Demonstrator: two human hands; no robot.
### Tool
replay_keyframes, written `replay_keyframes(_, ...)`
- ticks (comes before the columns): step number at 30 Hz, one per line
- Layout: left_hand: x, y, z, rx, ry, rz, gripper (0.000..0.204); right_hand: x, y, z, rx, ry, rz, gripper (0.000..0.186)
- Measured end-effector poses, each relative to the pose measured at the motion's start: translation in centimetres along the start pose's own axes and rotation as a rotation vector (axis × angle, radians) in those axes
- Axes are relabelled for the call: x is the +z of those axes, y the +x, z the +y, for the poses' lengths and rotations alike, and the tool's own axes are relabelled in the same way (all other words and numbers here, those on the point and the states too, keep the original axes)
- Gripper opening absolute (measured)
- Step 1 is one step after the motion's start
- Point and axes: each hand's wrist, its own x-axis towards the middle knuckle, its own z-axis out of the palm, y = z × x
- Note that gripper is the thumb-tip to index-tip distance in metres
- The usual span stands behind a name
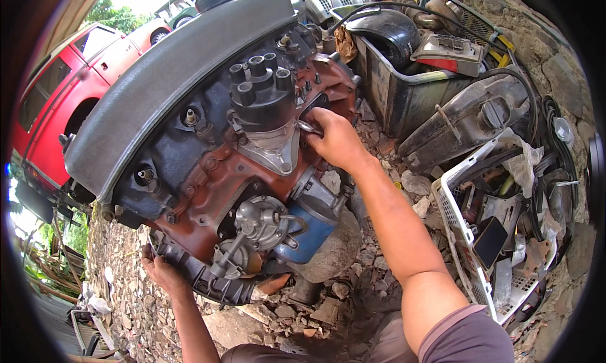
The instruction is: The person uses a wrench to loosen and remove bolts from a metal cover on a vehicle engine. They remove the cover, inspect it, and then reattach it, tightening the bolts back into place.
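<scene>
A large engine [189,205] with a rust-red block fills the middle, tilted, under a long grey valve cover [183,79]. My right hand [334,139] is closed around a small shiny metal tool [308,127], its exact kind unclear, beside the black distributor cap [262,88]. What the tool's far end touches is hidden. At the engine's lower left edge, my left hand [166,276] grips the dark ribbed housing [208,278], with some fingers out of sight. Between the hands sit a grey metal fuel pump [255,224] and a blue oil filter [309,237].
Right of the engine stand a dirty bin [404,98] holding a black helmet [385,35] and a white plastic crate [464,243] of parts, with a phone [490,242] on top. Rubble covers the ground around a large stone [334,249]. A red vehicle [69,98] stands far left.
</scene>
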Motion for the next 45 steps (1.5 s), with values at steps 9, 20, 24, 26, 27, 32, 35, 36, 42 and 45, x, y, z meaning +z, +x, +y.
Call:
replay_keyframes(9,0.1,-0.3,0.7,-0.035,-0.021,-0.017,0.051,-0.7,0.6,-1.4,0.882,0.741,-0.289,0.029)
replay_keyframes(20,-0.2,0.1,-0.1,-0.026,-0.052,0.007,0.051,-0.1,0.7,-0.9,0.144,-0.019,-0.102,0.024)
replay_keyframes(24,0.1,0.1,0.0,-0.088,-0.177,-0.004,0.052,0.1,0.6,-0.3,0.229,0.199,-0.088,0.027)
replay_keyframes(26,-0.2,-0.1,0.3,-0.041,-0.06,0.003,0.051,-0.7,0.8,-1.4,0.578,0.424,-0.209,0.026)
replay_keyframes(27,-0.1,-0.2,0.5,-0.02,-0.006,0.002,0.051,-1.5,0.9,-2.4,0.754,0.531,-0.267,0.026)
replay_keyframes(32,0.2,-0.2,0.6,-0.12,-0.225,-0.015,0.051,-0.8,0.8,-2.1,0.812,0.786,-0.2,0.022)
replay_keyframes(35,0.2,-0.2,0.7,-0.13,-0.232,-0.021,0.051,0.4,0.5,-0.9,0.623,0.631,-0.119,0.02)
replay_keyframes(36,0.3,-0.2,0.7,-0.139,-0.246,-0.022,0.051,0.8,0.6,-0.3,0.471,0.436,-0.091,0.02)
replay_keyframes(42,-0.2,0.3,-0.5,-0.087,-0.221,-0.022,0.051,0.0,0.3,0.0,-0.075,-0.071,-0.047,0.026)
replay_keyframes(45,-1.1,1.3,-2.5,0.072,0.056,-0.076,0.052,-0.3,0.2,-0.2,0.117,0.097,-0.089,0.027)
